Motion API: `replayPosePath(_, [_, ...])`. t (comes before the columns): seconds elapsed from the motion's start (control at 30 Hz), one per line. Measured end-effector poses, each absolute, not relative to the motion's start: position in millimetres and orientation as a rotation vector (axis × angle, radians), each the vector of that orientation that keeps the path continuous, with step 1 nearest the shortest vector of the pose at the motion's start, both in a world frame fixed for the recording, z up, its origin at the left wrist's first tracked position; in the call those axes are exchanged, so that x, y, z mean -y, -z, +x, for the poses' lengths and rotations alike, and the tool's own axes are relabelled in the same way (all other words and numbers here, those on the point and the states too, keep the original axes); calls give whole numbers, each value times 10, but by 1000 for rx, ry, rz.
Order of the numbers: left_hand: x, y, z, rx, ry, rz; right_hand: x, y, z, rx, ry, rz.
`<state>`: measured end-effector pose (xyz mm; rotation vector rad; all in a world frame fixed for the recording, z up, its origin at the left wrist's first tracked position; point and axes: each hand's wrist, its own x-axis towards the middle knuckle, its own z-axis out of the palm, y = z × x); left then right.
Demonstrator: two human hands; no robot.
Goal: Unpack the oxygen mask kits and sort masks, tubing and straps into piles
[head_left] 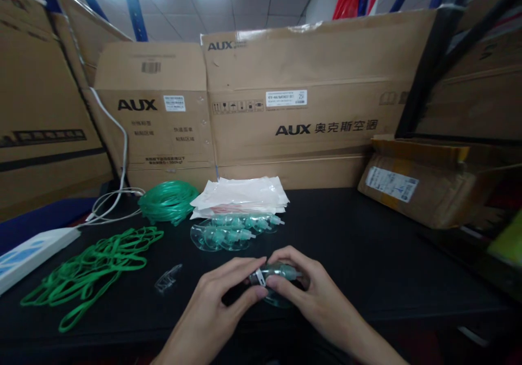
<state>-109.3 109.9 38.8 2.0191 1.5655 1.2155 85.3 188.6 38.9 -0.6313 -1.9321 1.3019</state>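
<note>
In front of me, near the table's front edge, both hands are on a clear green oxygen mask point(281, 271). My left hand point(228, 289) pinches its left end between thumb and fingers, beside a small pale slotted strip point(260, 277). My right hand point(304, 283) grips the mask body from the right, thumb in front and fingers behind. A pale connector tip pokes out near the right fingers. Part of the mask's lower edge shows beneath my hands; the rest is covered by fingers. Just beyond lie several similar green masks point(222, 235) in rows.
White flat packets point(242, 195) are stacked behind the masks, beside coiled green tubing point(168, 200). Green elastic straps point(98, 270), small clear pieces point(168, 279) and a power strip point(36, 256) lie leftward. An open carton point(416, 185) stands right; cardboard panels point(302, 109) wall the back.
</note>
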Motion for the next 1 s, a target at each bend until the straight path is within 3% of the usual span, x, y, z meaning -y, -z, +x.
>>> replayPosePath(1.0, [-1095, -374, -1144, -1517, -1276, 1772, -1868, -434, 911, 1841, -1496, -536])
